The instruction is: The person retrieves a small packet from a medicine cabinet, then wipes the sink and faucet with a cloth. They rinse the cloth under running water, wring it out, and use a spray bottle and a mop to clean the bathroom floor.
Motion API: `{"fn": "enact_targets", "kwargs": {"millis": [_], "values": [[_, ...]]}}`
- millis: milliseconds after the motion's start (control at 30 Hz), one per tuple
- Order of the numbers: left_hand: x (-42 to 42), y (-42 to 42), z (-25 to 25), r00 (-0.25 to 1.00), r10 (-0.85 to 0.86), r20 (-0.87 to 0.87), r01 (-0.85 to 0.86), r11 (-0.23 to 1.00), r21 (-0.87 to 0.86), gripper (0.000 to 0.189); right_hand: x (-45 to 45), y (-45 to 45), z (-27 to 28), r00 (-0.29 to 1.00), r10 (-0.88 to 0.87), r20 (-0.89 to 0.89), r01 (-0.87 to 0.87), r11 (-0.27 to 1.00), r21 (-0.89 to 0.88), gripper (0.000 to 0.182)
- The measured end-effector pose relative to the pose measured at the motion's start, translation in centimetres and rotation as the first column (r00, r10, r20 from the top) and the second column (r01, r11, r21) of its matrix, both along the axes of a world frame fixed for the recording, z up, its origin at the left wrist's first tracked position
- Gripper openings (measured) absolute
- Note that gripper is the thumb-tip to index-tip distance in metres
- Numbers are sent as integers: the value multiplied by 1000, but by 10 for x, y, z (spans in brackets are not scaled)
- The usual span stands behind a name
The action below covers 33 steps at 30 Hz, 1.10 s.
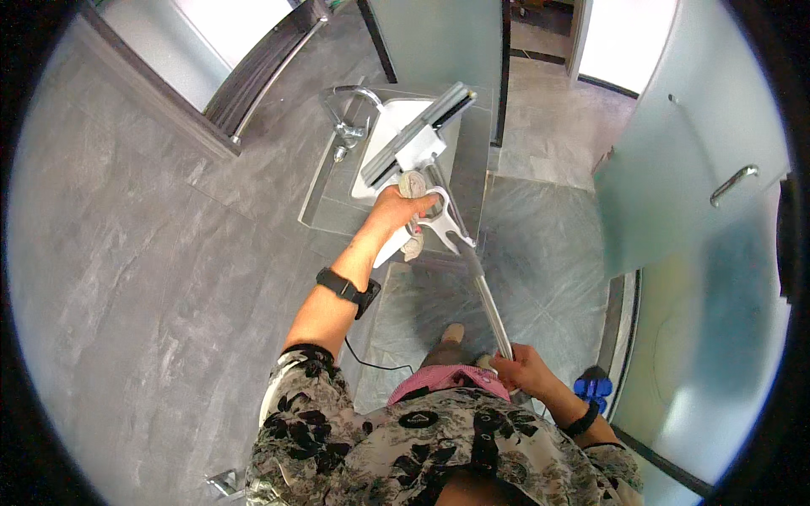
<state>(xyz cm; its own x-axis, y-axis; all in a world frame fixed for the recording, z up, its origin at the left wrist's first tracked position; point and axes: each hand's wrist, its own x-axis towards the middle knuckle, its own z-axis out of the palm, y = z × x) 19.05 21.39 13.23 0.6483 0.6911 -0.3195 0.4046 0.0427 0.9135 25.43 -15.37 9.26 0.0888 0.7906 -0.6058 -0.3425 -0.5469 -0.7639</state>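
A squeeze mop runs from my waist out over a white sink basin [370,180]. Its grey-and-white mop head [421,142] is tilted across the basin. My left hand [402,207] grips the mop's white plastic lever [446,221] together with a rolled beige cloth [412,183]. One end of the cloth shows above the hand and another below it. Under that hand juts a flat white piece [391,248] that I cannot identify. Lower right, near my waist, my right hand [522,370] is closed around the metal mop pole [493,310].
A chrome faucet [348,129] stands at the left of the basin on a grey tiled counter [329,202]. A frosted glass panel [443,38] rises behind it. To the right is a frosted glass door [671,158] with a metal handle [733,183]. A blue object [593,389] is beside my right wrist.
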Motion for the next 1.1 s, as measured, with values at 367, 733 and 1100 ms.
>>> {"fn": "enact_targets", "kwargs": {"millis": [367, 733, 1100], "values": [[-4, 6, 17, 971, -167, -172, 164, 986, -34, 19, 4, -19, -33, 919, 112, -379, -107, 994, 33, 26], [3, -3, -7, 970, -126, -206, 130, 991, 5, 15, 13, -7, -31, 909, 316, 272, -288, 947, -138, 36], [2, -116, 26, 934, -131, -332, 353, 475, 806, 48, -9, -1, -50, 981, 195, 16, -194, 961, 197, 18]]}}
